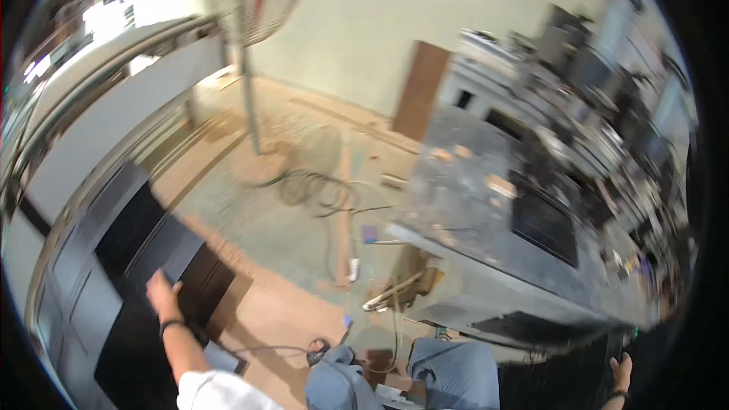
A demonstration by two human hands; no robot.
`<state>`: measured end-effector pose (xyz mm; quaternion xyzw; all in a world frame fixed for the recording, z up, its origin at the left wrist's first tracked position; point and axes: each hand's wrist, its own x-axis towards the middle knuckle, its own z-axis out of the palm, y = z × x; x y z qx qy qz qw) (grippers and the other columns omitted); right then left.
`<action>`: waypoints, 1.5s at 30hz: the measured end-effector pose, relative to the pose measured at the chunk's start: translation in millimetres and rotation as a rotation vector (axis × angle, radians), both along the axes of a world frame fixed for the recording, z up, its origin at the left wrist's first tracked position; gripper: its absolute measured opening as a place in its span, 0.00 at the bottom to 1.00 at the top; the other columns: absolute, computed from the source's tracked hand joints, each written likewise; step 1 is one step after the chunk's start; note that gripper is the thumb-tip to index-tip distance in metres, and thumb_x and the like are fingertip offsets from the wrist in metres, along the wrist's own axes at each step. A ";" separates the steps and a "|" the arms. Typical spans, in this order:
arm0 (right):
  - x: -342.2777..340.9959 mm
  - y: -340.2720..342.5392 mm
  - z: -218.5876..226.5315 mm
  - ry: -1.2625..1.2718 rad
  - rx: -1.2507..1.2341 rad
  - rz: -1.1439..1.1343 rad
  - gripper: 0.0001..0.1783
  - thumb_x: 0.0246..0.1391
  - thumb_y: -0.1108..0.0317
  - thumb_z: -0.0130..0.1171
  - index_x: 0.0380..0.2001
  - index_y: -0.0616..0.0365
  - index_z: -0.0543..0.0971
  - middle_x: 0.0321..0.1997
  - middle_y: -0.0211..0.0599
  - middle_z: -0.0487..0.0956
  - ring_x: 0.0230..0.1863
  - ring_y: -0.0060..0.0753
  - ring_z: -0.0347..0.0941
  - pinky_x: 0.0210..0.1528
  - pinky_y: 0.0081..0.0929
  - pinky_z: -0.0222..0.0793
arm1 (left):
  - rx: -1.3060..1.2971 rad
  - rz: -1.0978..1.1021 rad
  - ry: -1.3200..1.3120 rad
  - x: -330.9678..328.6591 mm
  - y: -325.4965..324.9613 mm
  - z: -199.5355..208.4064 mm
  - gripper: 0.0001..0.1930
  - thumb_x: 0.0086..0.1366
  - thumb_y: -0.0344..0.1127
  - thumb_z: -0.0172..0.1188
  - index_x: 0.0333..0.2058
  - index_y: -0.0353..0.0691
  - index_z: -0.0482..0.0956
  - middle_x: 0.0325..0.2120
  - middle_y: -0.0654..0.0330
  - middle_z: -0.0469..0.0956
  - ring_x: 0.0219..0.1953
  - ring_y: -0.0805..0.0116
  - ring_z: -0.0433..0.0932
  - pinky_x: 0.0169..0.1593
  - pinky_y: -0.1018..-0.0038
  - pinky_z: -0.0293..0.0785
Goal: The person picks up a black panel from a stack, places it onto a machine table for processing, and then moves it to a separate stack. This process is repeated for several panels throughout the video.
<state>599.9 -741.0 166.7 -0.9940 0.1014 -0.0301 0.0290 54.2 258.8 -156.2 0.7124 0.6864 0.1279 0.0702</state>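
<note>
My left hand (162, 292) is stretched out to the left, over a stack of dark panels (125, 216). Its thumb stands apart from the fingers, and I see nothing held in it. Grey, black and brown faces show among the panels, several of which overlap. Far to the lower right, my right hand (623, 372) is at a black, board-like surface (543, 383). Blur and the dark background hide how its fingers lie, and whether it grips that surface cannot be made out. A dark band circles each wrist.
A grey machine table (463, 205) with scraps on it stands at the right, its machinery (577, 121) behind. Ahead is a pedestal fan (254, 0). A loose cable (319, 190) and sawdust lie on the floor. A brown board (420, 91) leans by the wall.
</note>
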 end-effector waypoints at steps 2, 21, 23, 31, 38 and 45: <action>-47.8 -2.2 -15.0 0.122 0.020 -0.164 0.35 0.44 0.63 0.66 0.54 0.68 0.68 0.56 0.54 0.71 0.57 0.54 0.67 0.60 0.39 0.61 | 0.270 -0.068 0.106 17.0 -20.7 16.8 0.37 0.45 0.37 0.71 0.55 0.37 0.67 0.56 0.49 0.66 0.60 0.49 0.61 0.60 0.56 0.61; -58.5 147.6 1.0 -0.757 0.279 0.521 0.27 0.32 0.85 0.55 0.42 0.56 0.78 0.45 0.42 0.80 0.47 0.46 0.76 0.52 0.36 0.72 | 0.229 -1.531 -0.135 614.6 -456.6 235.5 0.46 0.57 0.70 0.48 0.61 0.36 0.61 0.64 0.53 0.57 0.67 0.53 0.50 0.68 0.55 0.40; -24.1 184.5 13.7 -0.772 0.153 0.870 0.25 0.33 0.83 0.55 0.41 0.55 0.78 0.44 0.40 0.80 0.46 0.43 0.77 0.51 0.37 0.73 | 0.373 -1.534 -0.218 592.4 -453.1 227.8 0.44 0.54 0.67 0.53 0.58 0.35 0.65 0.59 0.53 0.64 0.63 0.52 0.57 0.65 0.54 0.48; 109.9 296.4 -56.9 -0.610 0.016 1.110 0.26 0.42 0.68 0.63 0.48 0.51 0.74 0.52 0.37 0.76 0.55 0.41 0.71 0.58 0.41 0.66 | 0.742 -1.650 -0.281 382.8 -391.2 212.8 0.16 0.48 0.33 0.61 0.39 0.44 0.77 0.42 0.61 0.77 0.39 0.66 0.73 0.40 0.70 0.70; 165.3 348.9 -57.0 -0.271 0.100 1.137 0.28 0.49 0.57 0.60 0.53 0.58 0.73 0.59 0.42 0.71 0.62 0.45 0.63 0.63 0.37 0.59 | 0.664 -1.056 -0.112 153.1 -305.4 178.4 0.16 0.47 0.28 0.57 0.38 0.43 0.80 0.38 0.63 0.79 0.37 0.62 0.74 0.39 0.69 0.70; 171.0 343.2 -63.4 -0.293 -0.087 1.072 0.29 0.50 0.65 0.58 0.57 0.58 0.69 0.60 0.46 0.68 0.62 0.55 0.61 0.63 0.42 0.55 | 0.623 -0.533 0.095 40.9 -172.5 104.4 0.19 0.51 0.25 0.53 0.44 0.40 0.76 0.42 0.60 0.78 0.47 0.58 0.74 0.49 0.66 0.71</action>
